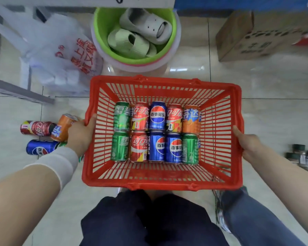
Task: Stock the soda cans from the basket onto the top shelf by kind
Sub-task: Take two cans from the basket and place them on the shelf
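Two hands grip the red basket [164, 82], with ten soda cans [157, 115] inside.
The left hand [80, 132] curls over the left rim and the right hand [247, 144] over the right. The cans lie sideways in two rows on the bottom — smooth round metal, likely to roll, probably heavy together. Slatted plastic may flex — grasp each can mid-body.

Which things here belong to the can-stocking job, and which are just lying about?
Job: red basket, gripped by left hand and right hand; soda cans inside it.
Lying about: green bucket of slippers, plastic bag, cardboard box, loose cans on the floor.
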